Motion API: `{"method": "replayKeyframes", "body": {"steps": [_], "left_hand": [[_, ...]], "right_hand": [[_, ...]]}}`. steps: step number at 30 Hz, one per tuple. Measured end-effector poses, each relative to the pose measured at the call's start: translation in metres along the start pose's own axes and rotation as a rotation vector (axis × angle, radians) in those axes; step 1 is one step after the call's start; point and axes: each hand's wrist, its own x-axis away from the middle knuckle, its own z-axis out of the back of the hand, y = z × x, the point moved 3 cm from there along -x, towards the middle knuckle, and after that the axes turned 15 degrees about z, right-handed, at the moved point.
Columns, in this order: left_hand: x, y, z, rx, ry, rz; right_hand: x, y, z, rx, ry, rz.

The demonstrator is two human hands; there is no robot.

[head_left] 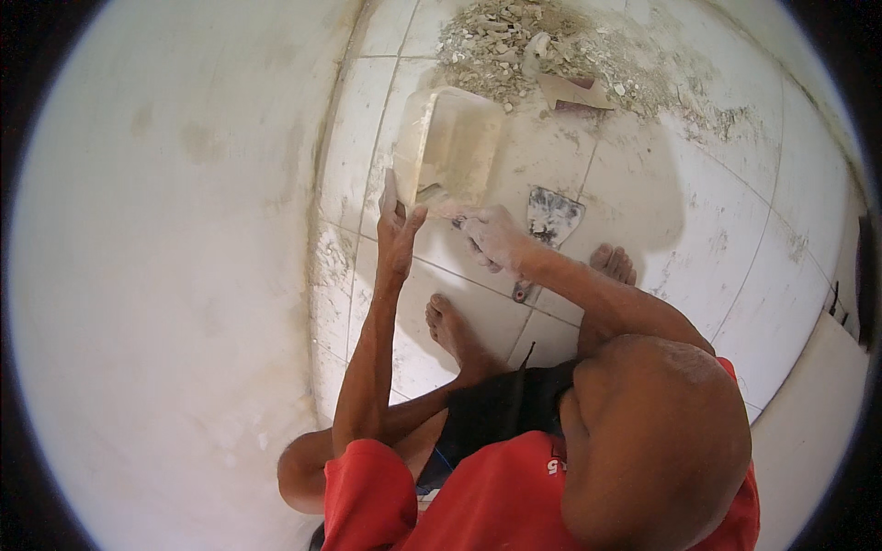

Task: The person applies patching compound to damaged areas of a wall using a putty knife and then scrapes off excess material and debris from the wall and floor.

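Observation:
My left hand grips the near left corner of a clear, dust-coated plastic tub, which is tilted on its side. In my right hand, closed and covered in white dust, is a small scraper. Its blade reaches into the tub's near end, against or close to the wall; the exact contact is hard to make out. Just right of that hand, a wide putty knife with a blotched black and white blade lies on the tiles, its handle partly hidden by my right forearm.
A heap of broken plaster rubble covers the floor ahead, with a torn paper-like scrap at its near edge. A pale wall rises on the left. My bare feet stand on dusty white tiles.

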Motion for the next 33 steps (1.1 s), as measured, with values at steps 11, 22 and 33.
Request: {"method": "replayKeyframes", "body": {"steps": [11,22,33], "left_hand": [[-0.006,-0.009,0.008,0.204,-0.14,0.114],[-0.023,-0.047,0.013,0.515,-0.189,0.081],[-0.07,-0.01,0.031,0.237,-0.228,0.229]], "right_hand": [[-0.011,0.002,0.022,0.228,-0.11,0.11],[-0.017,-0.044,0.03,0.717,-0.059,0.308],[-0.026,-0.007,0.049,1.298,-0.129,0.585]]}}
